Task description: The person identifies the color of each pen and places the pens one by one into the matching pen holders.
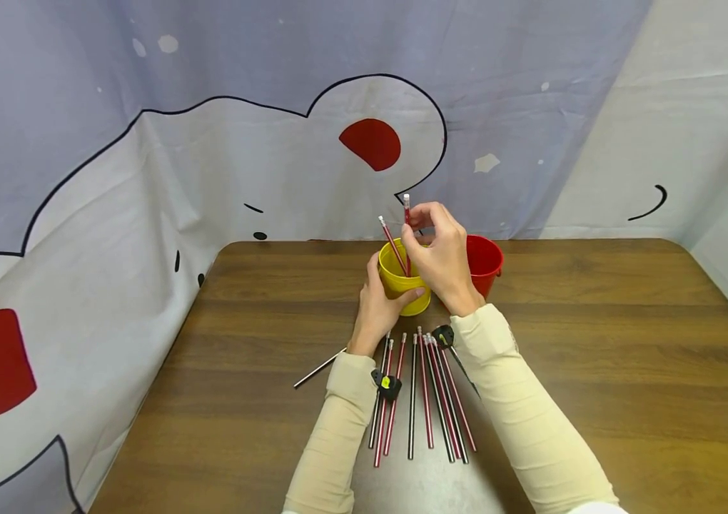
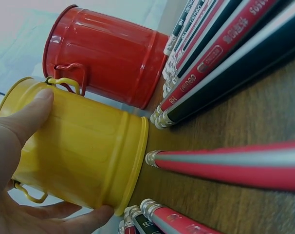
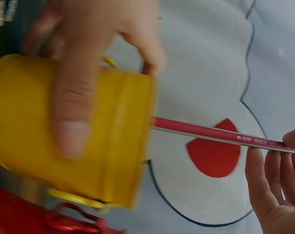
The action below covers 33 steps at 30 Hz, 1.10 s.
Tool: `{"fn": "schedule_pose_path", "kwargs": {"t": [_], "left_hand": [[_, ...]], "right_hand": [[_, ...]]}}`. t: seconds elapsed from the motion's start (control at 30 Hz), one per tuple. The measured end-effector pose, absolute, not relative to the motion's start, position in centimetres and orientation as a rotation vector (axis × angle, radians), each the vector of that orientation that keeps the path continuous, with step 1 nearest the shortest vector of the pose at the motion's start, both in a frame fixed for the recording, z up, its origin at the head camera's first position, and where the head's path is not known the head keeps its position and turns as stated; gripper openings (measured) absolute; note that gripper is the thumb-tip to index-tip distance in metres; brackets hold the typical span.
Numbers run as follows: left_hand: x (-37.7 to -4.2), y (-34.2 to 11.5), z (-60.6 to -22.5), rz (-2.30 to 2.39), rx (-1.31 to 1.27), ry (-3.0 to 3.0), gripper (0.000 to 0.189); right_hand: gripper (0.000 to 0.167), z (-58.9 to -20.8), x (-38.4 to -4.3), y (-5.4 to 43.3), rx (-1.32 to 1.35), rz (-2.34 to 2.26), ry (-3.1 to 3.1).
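My left hand (image 1: pixel 373 307) holds the small yellow bucket (image 1: pixel 397 287) on the table, thumb and fingers around its sides. Between the thumb and fingers of my right hand (image 1: pixel 444 257) is a red pencil (image 1: pixel 407 208), pinched near its white eraser end. Its lower part is inside the bucket, and the right wrist view shows the pencil shaft (image 3: pixel 201 130) coming out over the rim. Another red pencil (image 1: pixel 391 238) leans in the bucket, eraser up. Whether more pencils lie deeper inside is hidden.
A red bucket (image 1: pixel 484 258) stands just right of the yellow one, partly behind my right hand. Several red and black pencils (image 1: pixel 412 407) lie in front, erasers toward the buckets. One dark pencil (image 1: pixel 319 368) lies askew by my left wrist. A printed cloth (image 1: pixel 261 171) hangs behind the table.
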<state>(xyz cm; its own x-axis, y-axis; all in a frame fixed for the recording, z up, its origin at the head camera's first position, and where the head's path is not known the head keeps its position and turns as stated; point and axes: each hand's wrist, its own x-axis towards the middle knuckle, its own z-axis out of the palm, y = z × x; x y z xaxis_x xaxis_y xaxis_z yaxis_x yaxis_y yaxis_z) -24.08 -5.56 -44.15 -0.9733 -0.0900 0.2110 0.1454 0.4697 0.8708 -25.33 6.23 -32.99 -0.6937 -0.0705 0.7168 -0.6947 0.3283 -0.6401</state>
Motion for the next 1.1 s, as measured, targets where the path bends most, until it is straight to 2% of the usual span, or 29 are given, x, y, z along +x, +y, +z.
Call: {"fn": "schedule_pose_path", "kwargs": {"t": [0.47,1.1], "left_hand": [[-24.1,-5.6,-44.1,-1.409,-0.077,-2.521,0.091],[-24.2,-5.6,-44.3,-1.491,-0.060,-2.505,0.092]], "right_hand": [[0.015,-38.4,-25.1,6.3,0.603,1.422,-2.140],[0.019,-39.3,-24.1,8.0,0.582,1.546,-2.082]]}}
